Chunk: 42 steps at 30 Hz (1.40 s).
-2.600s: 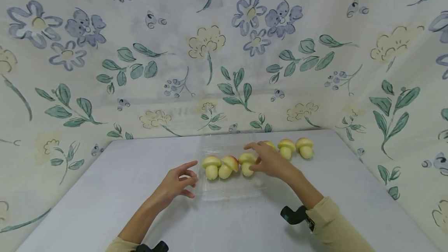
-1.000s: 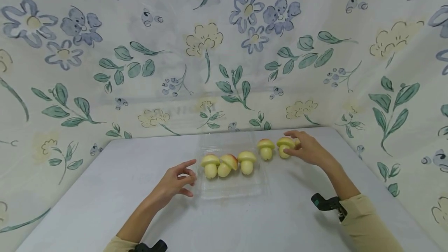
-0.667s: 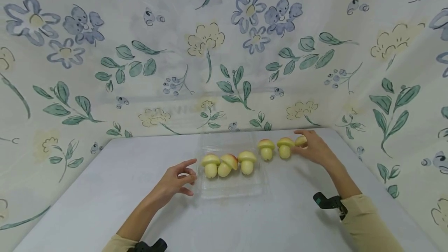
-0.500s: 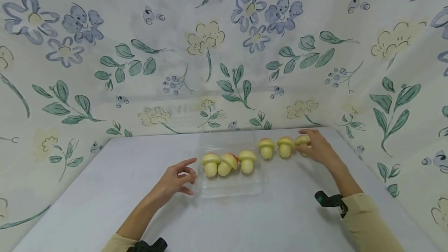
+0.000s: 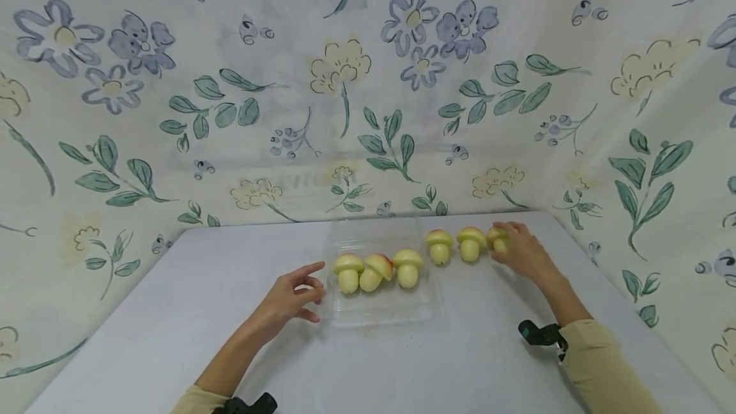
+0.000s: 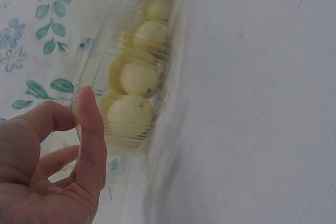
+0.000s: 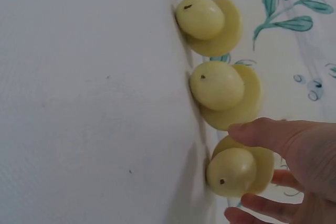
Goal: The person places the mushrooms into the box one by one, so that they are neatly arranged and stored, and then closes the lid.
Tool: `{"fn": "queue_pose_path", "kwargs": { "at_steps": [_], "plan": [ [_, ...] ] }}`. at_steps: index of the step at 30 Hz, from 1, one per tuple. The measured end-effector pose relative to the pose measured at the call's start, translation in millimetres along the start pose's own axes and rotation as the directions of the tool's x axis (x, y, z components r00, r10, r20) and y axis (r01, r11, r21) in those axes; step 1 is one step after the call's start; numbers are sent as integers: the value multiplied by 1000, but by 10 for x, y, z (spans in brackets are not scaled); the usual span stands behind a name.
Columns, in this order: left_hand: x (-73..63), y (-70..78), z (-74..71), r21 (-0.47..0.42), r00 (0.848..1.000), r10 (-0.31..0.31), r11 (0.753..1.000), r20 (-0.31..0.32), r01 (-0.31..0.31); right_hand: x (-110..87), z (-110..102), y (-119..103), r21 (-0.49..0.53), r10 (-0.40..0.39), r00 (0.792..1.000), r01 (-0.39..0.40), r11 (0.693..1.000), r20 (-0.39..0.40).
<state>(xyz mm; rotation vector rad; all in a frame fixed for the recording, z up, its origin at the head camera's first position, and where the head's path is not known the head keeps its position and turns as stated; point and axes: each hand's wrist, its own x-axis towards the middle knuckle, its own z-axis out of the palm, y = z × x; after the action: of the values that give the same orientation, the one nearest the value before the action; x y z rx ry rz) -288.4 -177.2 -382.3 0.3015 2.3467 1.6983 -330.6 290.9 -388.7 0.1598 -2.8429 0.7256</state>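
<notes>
Three yellow toy mushrooms with reddish caps lie in a row in a clear plastic container [image 5: 379, 312]; one is the middle mushroom [image 5: 370, 278]. My left hand [image 5: 290, 296] is at the container's left side, fingers loosely bent and apart, holding nothing. In the left wrist view its fingertips meet or nearly meet the container wall. To the container's right, three more mushrooms stand in a line. My right hand [image 5: 523, 251] holds the rightmost mushroom [image 7: 231, 171], thumb on one side and fingers on the other, partly covering it.
Beside the held one stand a middle mushroom [image 7: 218, 85] and a left mushroom [image 5: 439, 248]. All rest on a white table [image 5: 368, 369], with a flowered cloth [image 5: 345, 114] hanging behind its back edge. Each wrist wears a black camera [image 5: 537, 333].
My right hand has moved right, away from the container and past the outer mushrooms, and its fingers have come round the rightmost one. My left hand stays in place.
</notes>
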Motion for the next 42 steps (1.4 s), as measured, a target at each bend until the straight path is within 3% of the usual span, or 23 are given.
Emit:
{"fn": "queue_pose_path", "kwargs": {
  "at_steps": [10,23,42],
  "plan": [
    [-7,19,6,14,1000,-4,1000,-11,4,-36,10,37,6,57,998,-57,998,38],
    [-9,11,11,15,1000,-7,1000,-3,7,-81,17,85,61,15,1000,-15,998,-1],
    [-15,15,-7,3,1000,8,1000,14,-8,-78,-9,105,30,30,999,-31,999,20]
  ]
}}
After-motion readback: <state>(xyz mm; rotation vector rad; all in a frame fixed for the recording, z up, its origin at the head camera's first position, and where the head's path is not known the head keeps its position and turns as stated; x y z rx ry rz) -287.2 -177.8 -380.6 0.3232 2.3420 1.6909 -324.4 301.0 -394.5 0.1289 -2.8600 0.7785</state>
